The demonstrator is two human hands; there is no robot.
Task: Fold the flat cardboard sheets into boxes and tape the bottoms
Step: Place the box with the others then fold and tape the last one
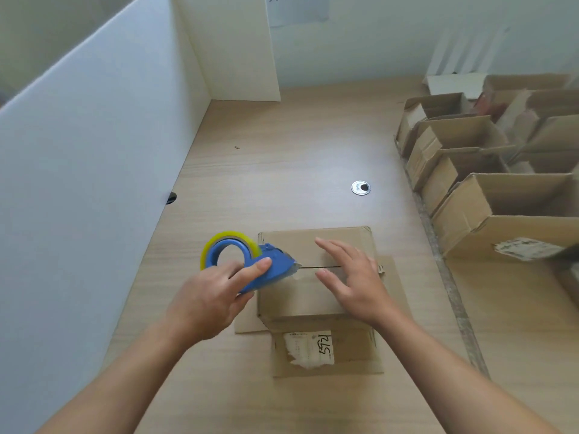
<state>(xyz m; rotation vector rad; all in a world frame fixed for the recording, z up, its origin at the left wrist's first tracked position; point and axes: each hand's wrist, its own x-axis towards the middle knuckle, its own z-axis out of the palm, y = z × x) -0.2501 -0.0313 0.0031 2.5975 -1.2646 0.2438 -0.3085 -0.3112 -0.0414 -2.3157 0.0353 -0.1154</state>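
Light wood-grain table (282,170) forms the work surface, bounded by a white partition (94,183) beyond the left hand.

1. Cardboard box (291,296): lies directly under both hands, with two flaps closed on its upper face. A dark seam (319,266) runs between the flaps from one hand to the other. An outer flap (326,355) lies flat on the table between the forearms and carries a torn paper label (308,349).
2. Left hand (213,296): fingers curl round the handle of a blue tape dispenser (269,270), and the thumb lies along its body. The dispenser's front edge sits on the box at the seam's end nearest this hand. A yellowish tape roll (219,241) is mounted just ahead of the knuckles.
3. Right hand (351,283): fingers are straight and spread, palm down, resting across the seam. It holds nothing.
4. Metal grommet (361,187): set in the table ahead of the right hand.
5. Open-topped boxes (501,198): stand in rows well out beyond the right hand.
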